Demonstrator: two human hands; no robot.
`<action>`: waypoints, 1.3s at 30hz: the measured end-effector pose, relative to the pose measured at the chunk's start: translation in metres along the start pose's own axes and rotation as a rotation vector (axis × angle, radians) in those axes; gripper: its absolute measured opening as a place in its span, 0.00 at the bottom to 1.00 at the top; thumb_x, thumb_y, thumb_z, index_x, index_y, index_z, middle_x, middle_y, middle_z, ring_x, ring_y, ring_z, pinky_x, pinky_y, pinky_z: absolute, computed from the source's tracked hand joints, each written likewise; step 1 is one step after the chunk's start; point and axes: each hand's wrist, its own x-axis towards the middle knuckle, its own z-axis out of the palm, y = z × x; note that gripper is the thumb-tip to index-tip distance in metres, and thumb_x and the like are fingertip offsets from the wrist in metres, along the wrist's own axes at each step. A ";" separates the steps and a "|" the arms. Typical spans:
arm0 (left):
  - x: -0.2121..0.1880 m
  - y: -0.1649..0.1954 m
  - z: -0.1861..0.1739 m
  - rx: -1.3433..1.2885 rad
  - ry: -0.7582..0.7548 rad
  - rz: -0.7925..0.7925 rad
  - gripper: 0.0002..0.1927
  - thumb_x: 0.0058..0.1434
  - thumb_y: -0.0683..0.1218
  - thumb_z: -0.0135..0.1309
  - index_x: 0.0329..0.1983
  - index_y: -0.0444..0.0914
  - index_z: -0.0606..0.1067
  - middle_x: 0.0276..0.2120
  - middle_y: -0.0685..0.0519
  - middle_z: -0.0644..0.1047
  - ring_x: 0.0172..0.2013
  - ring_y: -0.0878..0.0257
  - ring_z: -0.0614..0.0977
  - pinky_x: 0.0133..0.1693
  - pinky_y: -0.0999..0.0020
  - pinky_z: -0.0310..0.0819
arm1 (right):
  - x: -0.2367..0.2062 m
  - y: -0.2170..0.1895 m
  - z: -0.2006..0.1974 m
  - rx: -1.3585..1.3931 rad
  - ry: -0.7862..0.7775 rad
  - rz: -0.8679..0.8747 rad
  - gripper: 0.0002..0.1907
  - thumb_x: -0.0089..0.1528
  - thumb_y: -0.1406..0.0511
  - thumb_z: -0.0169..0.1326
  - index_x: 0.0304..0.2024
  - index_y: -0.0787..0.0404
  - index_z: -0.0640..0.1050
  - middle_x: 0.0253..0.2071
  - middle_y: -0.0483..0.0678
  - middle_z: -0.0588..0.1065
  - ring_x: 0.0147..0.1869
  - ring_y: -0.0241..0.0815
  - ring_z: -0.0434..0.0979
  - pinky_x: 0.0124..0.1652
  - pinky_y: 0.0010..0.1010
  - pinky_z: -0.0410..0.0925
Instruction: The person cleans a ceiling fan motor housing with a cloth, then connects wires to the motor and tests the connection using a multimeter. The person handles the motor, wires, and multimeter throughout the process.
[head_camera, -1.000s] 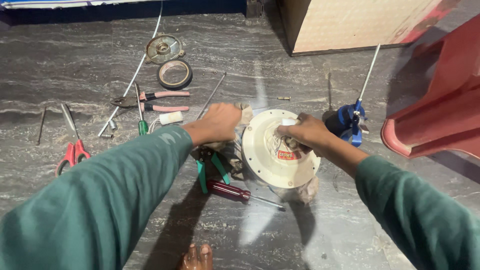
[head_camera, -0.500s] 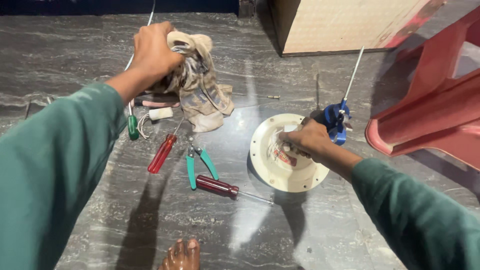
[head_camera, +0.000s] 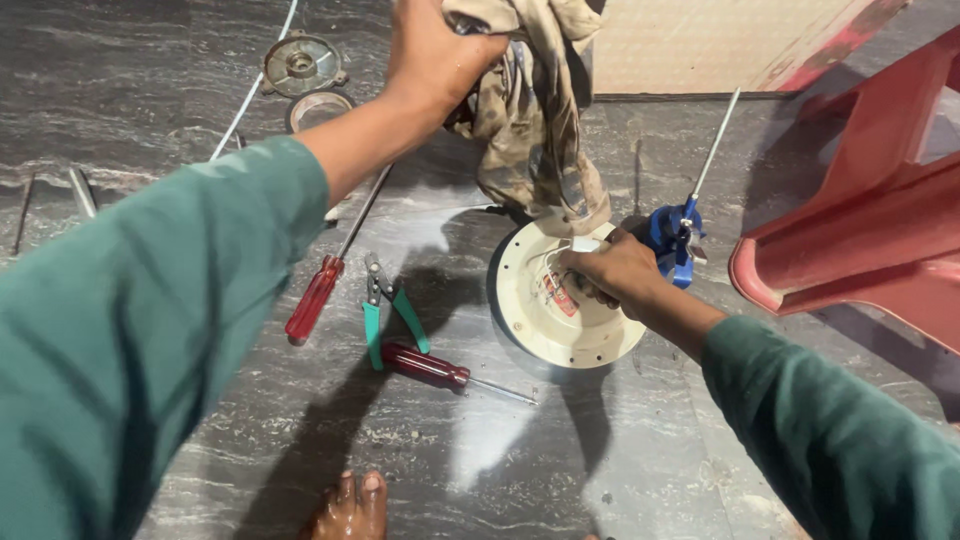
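Note:
My left hand (head_camera: 435, 55) is raised at the top of the view and grips a dirty beige rag (head_camera: 535, 120) that hangs down over the floor. My right hand (head_camera: 610, 272) rests on a round cream-white disc-shaped part (head_camera: 560, 325) lying on the grey marble floor, fingers closed at the wires and small red piece near its middle. The rag's lower edge hangs just above the disc's top rim.
On the floor lie two red-handled screwdrivers (head_camera: 315, 295) (head_camera: 430, 367), green-handled pliers (head_camera: 385, 310), a blue tool with a long rod (head_camera: 675, 240), a round metal cap (head_camera: 300, 65) and a ring (head_camera: 318, 108). A red plastic chair (head_camera: 860, 230) stands right, a cardboard box (head_camera: 700, 45) behind. My bare toes (head_camera: 350, 505) show below.
My left hand lifted the rag off the disc, up and to the left, then swung it back over the disc. My right hand stayed on the disc.

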 end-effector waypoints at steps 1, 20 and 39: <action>0.000 0.003 0.003 -0.031 -0.013 -0.048 0.17 0.47 0.44 0.70 0.38 0.34 0.80 0.35 0.48 0.84 0.37 0.58 0.87 0.42 0.65 0.80 | 0.002 0.001 0.000 0.019 0.000 0.009 0.26 0.49 0.56 0.69 0.43 0.64 0.78 0.21 0.47 0.76 0.17 0.36 0.71 0.18 0.29 0.63; 0.011 0.081 0.063 -1.431 -0.600 -0.479 0.19 0.65 0.49 0.50 0.54 0.33 0.73 0.47 0.46 0.79 0.50 0.58 0.81 0.58 0.60 0.77 | -0.049 -0.118 -0.114 0.914 -0.647 -0.692 0.29 0.68 0.53 0.58 0.64 0.61 0.68 0.58 0.53 0.77 0.59 0.48 0.80 0.53 0.47 0.75; -0.060 -0.007 0.161 -0.589 -0.645 -0.118 0.27 0.71 0.45 0.46 0.72 0.37 0.60 0.68 0.46 0.66 0.68 0.56 0.68 0.70 0.59 0.61 | -0.035 -0.103 -0.076 -0.416 0.538 -0.957 0.38 0.56 0.54 0.61 0.68 0.56 0.71 0.49 0.63 0.75 0.56 0.64 0.73 0.55 0.51 0.67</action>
